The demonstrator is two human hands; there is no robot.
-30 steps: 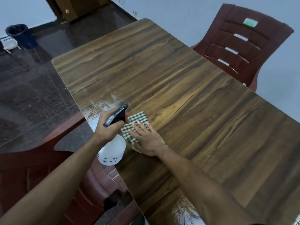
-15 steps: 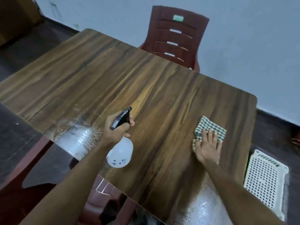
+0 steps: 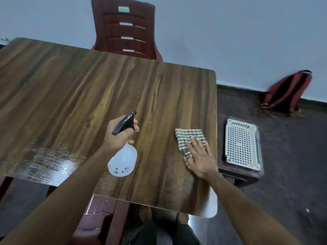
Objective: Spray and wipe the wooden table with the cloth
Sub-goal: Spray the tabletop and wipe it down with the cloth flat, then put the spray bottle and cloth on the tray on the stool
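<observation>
Checked cloth (image 3: 190, 138) under flat right hand (image 3: 200, 160) (fingers straight); left hand (image 3: 117, 135) grips spray bottle (image 3: 123, 160).

Dim, soft indoor light; white glare on the wet table (image 3: 53, 167); wide-angle bending; blurred edges.

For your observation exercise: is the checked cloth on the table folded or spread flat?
Folded: the checked cloth forms a small, thick pad under the right hand, near the table edge.

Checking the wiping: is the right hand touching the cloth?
Touching. The head view shows the right hand lying flat, fingers straight, on the checked cloth on the table.
</observation>
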